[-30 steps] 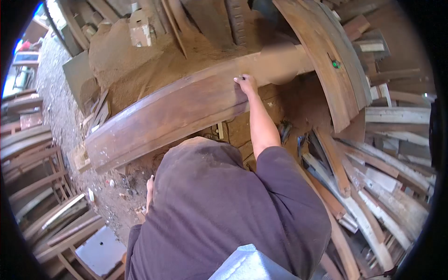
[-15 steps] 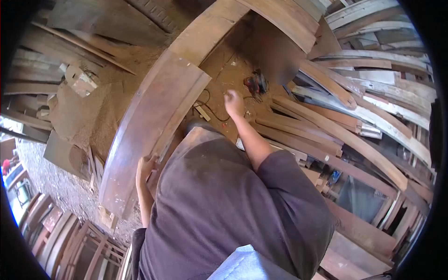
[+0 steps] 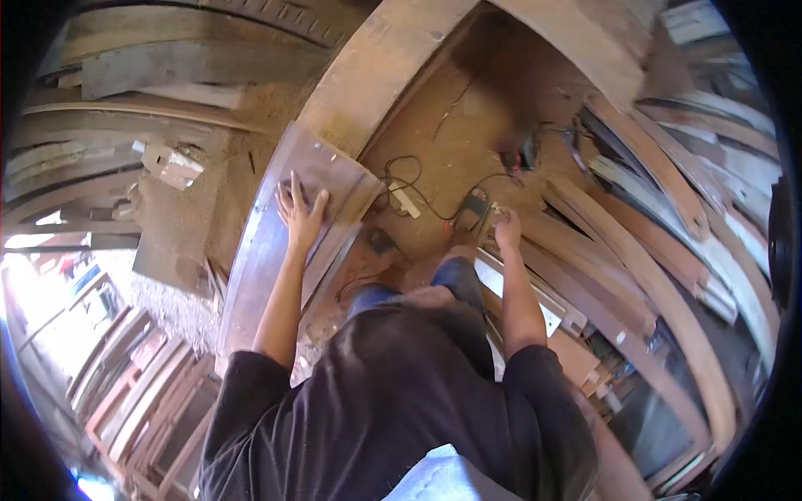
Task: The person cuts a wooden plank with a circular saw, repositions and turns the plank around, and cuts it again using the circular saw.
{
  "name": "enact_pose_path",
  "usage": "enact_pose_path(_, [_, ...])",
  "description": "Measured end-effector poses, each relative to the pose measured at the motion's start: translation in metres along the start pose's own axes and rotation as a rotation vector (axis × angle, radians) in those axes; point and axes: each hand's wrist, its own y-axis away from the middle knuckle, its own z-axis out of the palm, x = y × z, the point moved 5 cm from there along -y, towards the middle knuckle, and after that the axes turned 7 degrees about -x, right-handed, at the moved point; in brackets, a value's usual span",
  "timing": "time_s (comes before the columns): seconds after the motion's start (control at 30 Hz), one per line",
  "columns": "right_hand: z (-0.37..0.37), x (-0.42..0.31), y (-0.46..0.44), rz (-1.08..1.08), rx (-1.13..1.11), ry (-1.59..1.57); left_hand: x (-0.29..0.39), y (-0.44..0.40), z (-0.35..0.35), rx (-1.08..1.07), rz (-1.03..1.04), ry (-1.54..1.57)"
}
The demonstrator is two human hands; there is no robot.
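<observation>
In the head view, the person's left hand (image 3: 301, 213), toward 10 o'clock, lay palm down with its fingers spread on a long, flat, reddish-brown wooden board (image 3: 344, 177). That board ran aslant from about 8 o'clock up to 11 o'clock, left of the legs. At its far end it met a dusty, light-brown wooden plank (image 3: 376, 67) at 12 o'clock; whether it butted against that plank or overlapped it could not be told. The right hand (image 3: 505, 231) was apart from the board, near 3 o'clock, its fingers curled in; whether they pinched anything was too small to tell. Just beyond it, at 2 o'clock, a dark open-toed sandal (image 3: 474, 204) was on the person's foot. Near 12 o'clock, between the board and this sandal, a white, oblong power strip (image 3: 405, 200) lay on the brown, dusty floor (image 3: 455, 125), with a thin black cable (image 3: 484, 178) looping beside it. A dark tool with a touch of red (image 3: 520, 157) sat between 1 and 2 o'clock, partly blurred. Long, curved brown timbers (image 3: 618, 238) were heaped toward 3 o'clock, and slatted brown wooden frames (image 3: 146, 401) stood at 8 o'clock. Toward 10 o'clock, beyond the board, lay a small, pale, white-patched block (image 3: 171, 165).
</observation>
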Motion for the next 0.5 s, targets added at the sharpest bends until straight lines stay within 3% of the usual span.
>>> enact_pose_path(0.1, [0.019, 0.064, -0.081, -0.138, -0.19, 0.218, 0.017, -0.03, 0.022, 0.041, -0.322, -0.188])
enact_pose_path(0.13, [0.015, 0.076, -0.113, -0.13, -0.227, 0.221, 0.015, -0.032, 0.025, 0.024, -0.31, -0.178])
enact_pose_path(0.17, [0.009, 0.084, -0.142, -0.132, -0.199, 0.555, 0.018, -0.036, 0.027, 0.031, -0.29, -0.15])
enact_pose_path(0.2, [0.01, 0.094, -0.166, -0.101, -0.204, 0.675, 0.017, -0.032, 0.025, 0.038, -0.283, -0.137])
enact_pose_path(0.4, [0.027, 0.152, -0.334, 0.08, -0.211, 0.364, 0.024, -0.037, 0.017, -0.069, -0.254, -0.236])
enact_pose_path(0.5, [0.048, 0.171, -0.394, 0.144, -0.24, 0.194, 0.024, -0.044, 0.016, -0.083, -0.113, -0.258])
